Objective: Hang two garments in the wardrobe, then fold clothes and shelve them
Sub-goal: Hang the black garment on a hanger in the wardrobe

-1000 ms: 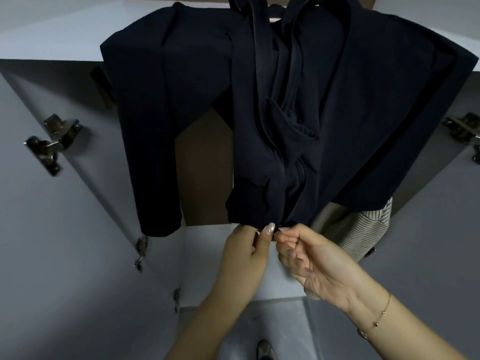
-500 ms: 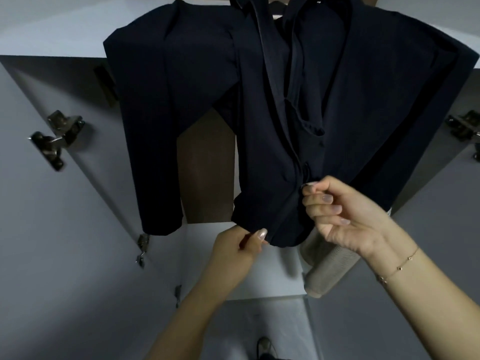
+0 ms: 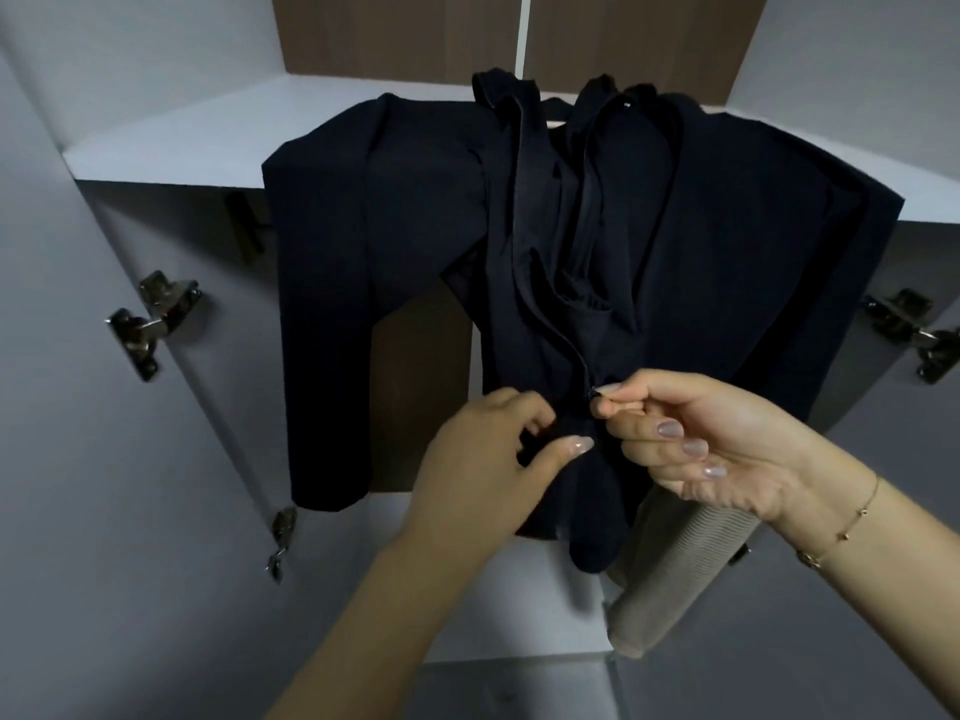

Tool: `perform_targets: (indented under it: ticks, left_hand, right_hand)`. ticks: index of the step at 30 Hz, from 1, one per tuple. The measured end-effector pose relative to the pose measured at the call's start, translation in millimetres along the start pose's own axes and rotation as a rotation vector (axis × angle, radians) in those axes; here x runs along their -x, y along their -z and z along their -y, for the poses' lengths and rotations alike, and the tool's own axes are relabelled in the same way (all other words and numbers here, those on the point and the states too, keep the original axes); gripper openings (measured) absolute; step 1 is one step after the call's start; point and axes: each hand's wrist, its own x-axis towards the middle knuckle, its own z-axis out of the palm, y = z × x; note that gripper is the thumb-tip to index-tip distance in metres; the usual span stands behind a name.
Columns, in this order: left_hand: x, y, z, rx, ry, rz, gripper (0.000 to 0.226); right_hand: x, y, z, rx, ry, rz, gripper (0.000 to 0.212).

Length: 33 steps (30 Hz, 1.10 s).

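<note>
A dark navy zip jacket [image 3: 727, 241] hangs on a hanger inside the open wardrobe, its front partly zipped. My right hand [image 3: 691, 449] pinches the zipper pull between thumb and forefinger at the jacket's lower front. Just left of it, my left hand [image 3: 488, 459] grips the jacket's lower hem. Behind the jacket, at the lower right, hangs a beige ribbed garment [image 3: 670, 579], mostly hidden.
A white shelf [image 3: 208, 142] runs above the hanging space, with brown back panels above it. Grey wardrobe doors stand open on both sides, with metal hinges at the left [image 3: 150, 324] and right [image 3: 914, 330]. A lower white shelf [image 3: 467, 605] lies below the garments.
My right hand has drawn the zipper pull from the hem up the jacket front. My left hand stays on the hem. My view has tilted, showing more of the upper shelf.
</note>
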Motion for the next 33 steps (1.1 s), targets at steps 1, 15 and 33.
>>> perform_targets:
  ticks: [1, 15, 33]
  left_hand:
    - [-1, -6, 1, 0.017, -0.022, -0.042, 0.027]
    - [4, 21, 26, 0.465, 0.069, 0.214, 0.030]
    - [-92, 48, -17, -0.233, -0.223, -0.001, 0.027]
  right_hand:
    - [1, -2, 1, -0.001, 0.006, -0.003, 0.011]
    - [-5, -32, 7, 0.053, 0.158, -0.105, 0.017]
    - [4, -15, -29, 0.228, 0.427, -0.284, 0.031]
